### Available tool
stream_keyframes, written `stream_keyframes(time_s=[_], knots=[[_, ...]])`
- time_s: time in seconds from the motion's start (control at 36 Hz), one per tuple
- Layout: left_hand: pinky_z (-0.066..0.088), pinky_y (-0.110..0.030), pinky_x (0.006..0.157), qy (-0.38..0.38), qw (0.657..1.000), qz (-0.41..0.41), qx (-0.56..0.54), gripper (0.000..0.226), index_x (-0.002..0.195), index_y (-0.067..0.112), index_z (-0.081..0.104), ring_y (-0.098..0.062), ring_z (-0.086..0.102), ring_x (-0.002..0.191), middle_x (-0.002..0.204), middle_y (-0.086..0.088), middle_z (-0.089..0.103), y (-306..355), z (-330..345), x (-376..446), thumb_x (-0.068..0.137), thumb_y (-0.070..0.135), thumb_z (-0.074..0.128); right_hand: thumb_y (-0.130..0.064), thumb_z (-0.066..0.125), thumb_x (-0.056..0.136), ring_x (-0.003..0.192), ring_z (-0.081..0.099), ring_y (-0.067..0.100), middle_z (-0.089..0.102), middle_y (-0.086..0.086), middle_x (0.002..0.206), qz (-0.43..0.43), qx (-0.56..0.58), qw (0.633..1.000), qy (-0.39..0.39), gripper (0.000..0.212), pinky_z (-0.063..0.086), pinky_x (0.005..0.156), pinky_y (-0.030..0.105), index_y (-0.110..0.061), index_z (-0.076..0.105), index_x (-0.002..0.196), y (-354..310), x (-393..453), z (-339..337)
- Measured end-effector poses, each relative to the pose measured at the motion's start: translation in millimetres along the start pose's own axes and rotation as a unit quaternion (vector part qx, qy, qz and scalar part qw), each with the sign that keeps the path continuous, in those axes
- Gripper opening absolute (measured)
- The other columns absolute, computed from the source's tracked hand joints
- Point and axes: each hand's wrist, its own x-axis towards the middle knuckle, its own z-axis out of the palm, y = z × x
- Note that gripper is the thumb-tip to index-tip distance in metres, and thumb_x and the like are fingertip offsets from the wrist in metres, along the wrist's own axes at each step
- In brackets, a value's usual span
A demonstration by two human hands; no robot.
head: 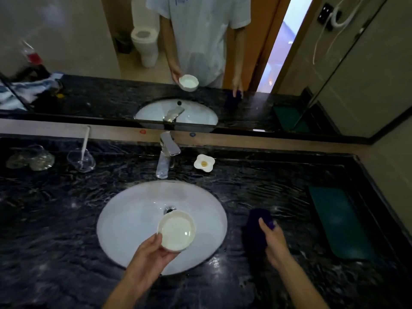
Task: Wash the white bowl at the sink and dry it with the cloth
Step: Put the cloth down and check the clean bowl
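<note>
Fingers [163, 250] of L hand [149, 262] grip white bowl [176, 230] over sink [124, 219]; R hand [273, 240] pinches cloth [257, 230] near rim.

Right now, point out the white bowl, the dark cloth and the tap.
white bowl [176, 230], head view, centre of its inner base.
dark cloth [256, 233], head view, middle of the fabric left of the fingers.
tap [162, 165], head view, its upright spout body.

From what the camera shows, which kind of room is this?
Most likely a bathroom: an oval white basin set in a dark marble counter, a wide wall mirror, and in it a white toilet.
</note>
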Motion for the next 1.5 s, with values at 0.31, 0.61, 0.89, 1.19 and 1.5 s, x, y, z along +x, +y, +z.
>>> stream_keyframes(time_s=[0.31, 0.61, 0.89, 1.19, 1.5], knots=[[0.063, -0.048, 0.080, 0.048, 0.998, 0.029, -0.017, 0.046, 0.136, -0.019, 0.043, -0.043, 0.066, 0.113, 0.136, -0.034, 0.056, -31, 4, 3, 0.101, 0.011, 0.041, -0.007, 0.062, 0.092, 0.120, 0.061, 0.035, 0.064, 0.017, 0.131, -0.288, -0.538, 0.792, -0.024, 0.040, 0.048, 0.104, 0.043, -0.010, 0.060, 0.132, -32, 118, -79], [0.051, -0.058, 0.097, 0.025, 0.998, 0.047, 0.038, 0.095, 0.129, -0.016, 0.049, -0.046, 0.060, 0.122, 0.131, -0.032, 0.062, -35, 7, -13, 0.057, 0.024, 0.096, -0.063, 0.028, 0.099, 0.152, -0.017, 0.012, -0.012, -0.008, 0.165, -0.277, -0.773, 0.547, -0.164, 0.074, -0.012, 0.120, 0.043, -0.028, -0.001, 0.157, 21, 93, -112], [0.058, -0.054, 0.090, 0.027, 0.999, 0.026, 0.003, 0.041, 0.132, -0.017, 0.047, -0.044, 0.063, 0.118, 0.133, -0.031, 0.061, -29, 8, -17, 0.104, 0.011, 0.036, -0.089, -0.002, 0.066, 0.151, -0.020, 0.011, -0.022, -0.015, 0.161, -0.137, -0.751, 0.595, -0.251, 0.108, -0.009, 0.120, 0.053, -0.032, -0.001, 0.158, -26, 85, -90], [0.054, -0.057, 0.096, 0.005, 0.999, 0.004, 0.034, 0.051, 0.133, -0.016, 0.048, -0.048, 0.054, 0.128, 0.136, -0.033, 0.058, 11, 5, -29, 0.091, 0.013, 0.051, -0.028, 0.058, 0.099, 0.103, 0.064, 0.004, 0.067, -0.013, 0.109, -0.178, -0.481, 0.834, -0.206, 0.018, 0.041, 0.078, -0.002, -0.024, 0.066, 0.115, -63, -4, 9], [0.061, -0.052, 0.084, -0.056, 0.995, -0.022, 0.080, 0.051, 0.131, -0.014, 0.052, -0.044, 0.065, 0.116, 0.134, -0.033, 0.059, 61, -12, -41, 0.089, 0.014, 0.055, -0.023, 0.059, 0.098, 0.089, 0.071, 0.021, 0.069, 0.013, 0.115, -0.048, -0.257, 0.908, -0.327, 0.029, 0.061, 0.073, 0.037, -0.014, 0.058, 0.127, -23, -104, 133]])
